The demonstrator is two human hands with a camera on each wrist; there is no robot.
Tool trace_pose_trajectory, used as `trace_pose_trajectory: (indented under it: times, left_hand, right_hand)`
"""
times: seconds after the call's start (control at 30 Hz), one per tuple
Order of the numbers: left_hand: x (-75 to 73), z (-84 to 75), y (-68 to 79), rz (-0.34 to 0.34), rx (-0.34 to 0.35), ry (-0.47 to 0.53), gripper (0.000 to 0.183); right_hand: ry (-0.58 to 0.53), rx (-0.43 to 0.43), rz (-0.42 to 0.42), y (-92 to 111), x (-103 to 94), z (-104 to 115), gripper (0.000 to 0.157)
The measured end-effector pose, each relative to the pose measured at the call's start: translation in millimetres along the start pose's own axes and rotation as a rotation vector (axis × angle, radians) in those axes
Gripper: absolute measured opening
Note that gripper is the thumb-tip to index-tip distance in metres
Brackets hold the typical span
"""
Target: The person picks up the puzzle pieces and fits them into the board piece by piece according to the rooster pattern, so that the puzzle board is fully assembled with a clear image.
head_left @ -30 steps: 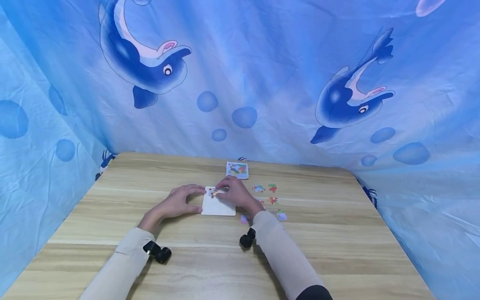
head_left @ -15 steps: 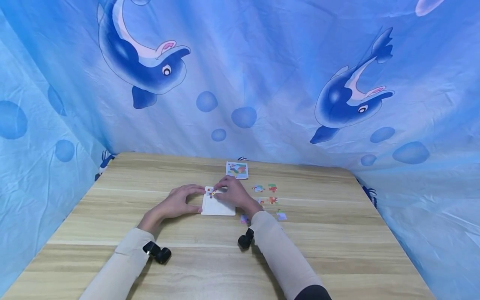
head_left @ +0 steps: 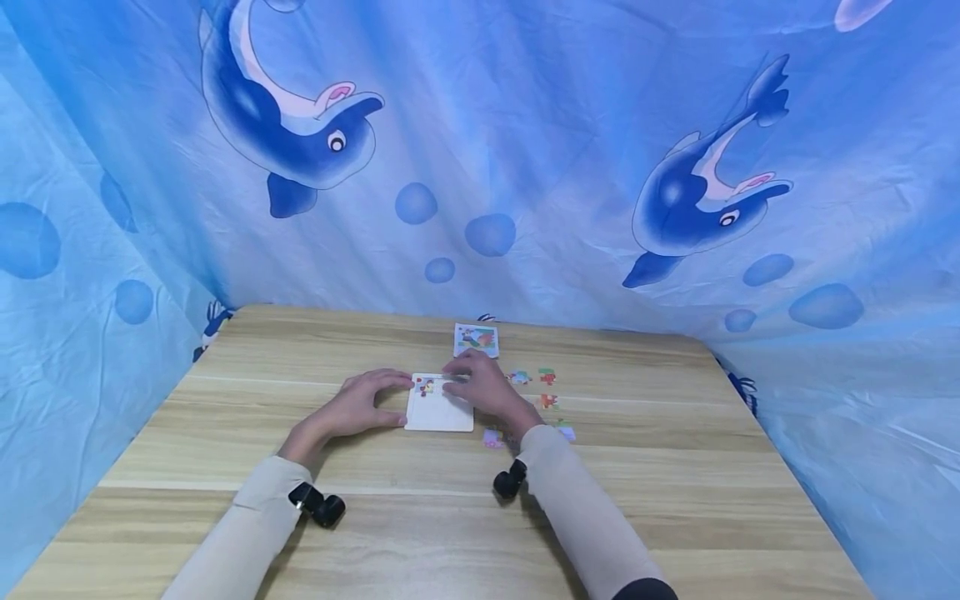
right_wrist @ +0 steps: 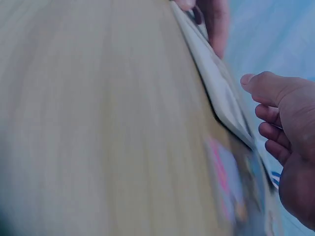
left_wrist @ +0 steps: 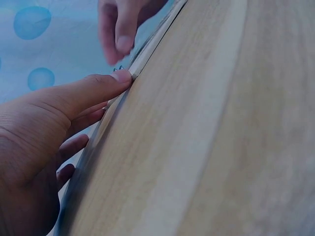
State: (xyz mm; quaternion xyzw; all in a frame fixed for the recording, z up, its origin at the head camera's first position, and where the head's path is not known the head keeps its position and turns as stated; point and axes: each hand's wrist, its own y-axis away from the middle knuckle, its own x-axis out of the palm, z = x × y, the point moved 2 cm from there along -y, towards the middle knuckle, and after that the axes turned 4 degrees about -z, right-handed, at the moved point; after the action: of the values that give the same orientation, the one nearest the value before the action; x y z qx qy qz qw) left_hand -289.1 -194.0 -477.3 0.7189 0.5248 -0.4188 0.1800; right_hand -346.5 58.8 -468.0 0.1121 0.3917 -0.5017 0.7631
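A white puzzle board (head_left: 440, 415) lies on the wooden table, with a colourful jigsaw piece (head_left: 426, 387) in its upper left corner. My left hand (head_left: 358, 403) rests at the board's left edge, thumb near the lower corner and forefinger near the upper one. In the left wrist view the left thumb (left_wrist: 106, 91) touches the board's corner. Over the board's upper right part hovers my right hand (head_left: 483, 383), thumb and forefinger apart and nothing visible between them. The right wrist view shows the right hand (right_wrist: 290, 113) clear of the board, its other fingers loosely curled.
A picture card (head_left: 476, 337) lies behind the board. Several loose jigsaw pieces are to the right, among them a red and green piece (head_left: 547, 377), an orange piece (head_left: 550, 401) and a purple piece (head_left: 492, 438). A blue dolphin-printed curtain (head_left: 525, 167) hangs behind the table.
My right hand has come away from the jigsaw piece and moved right, leaving the piece in the board's upper left corner. The left hand has stayed at the board's edge.
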Motion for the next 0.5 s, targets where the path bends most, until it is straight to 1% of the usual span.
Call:
trace_pose_trajectory:
  times: [0.07, 0.27, 0.37, 0.5]
  left_hand:
    - [0.1, -0.1, 0.0, -0.002, -0.007, 0.005, 0.061]
    - [-0.4, 1.5, 0.5, -0.010, -0.008, -0.005, 0.062]
    - [-0.3, 0.9, 0.5, -0.008, -0.007, -0.002, 0.062]
    - [0.8, -0.2, 0.2, -0.008, -0.003, 0.001, 0.062]
  right_hand:
    - [-0.012, 0.000, -0.011, 8.0, -11.5, -4.9, 0.030]
    - [-0.019, 0.052, -0.044, 35.3, -42.7, -22.4, 0.029]
    - [-0.006, 0.069, -0.046, 48.3, -51.8, -29.8, 0.027]
    - [0.019, 0.076, -0.039, 60.1, -54.9, -37.6, 0.019]
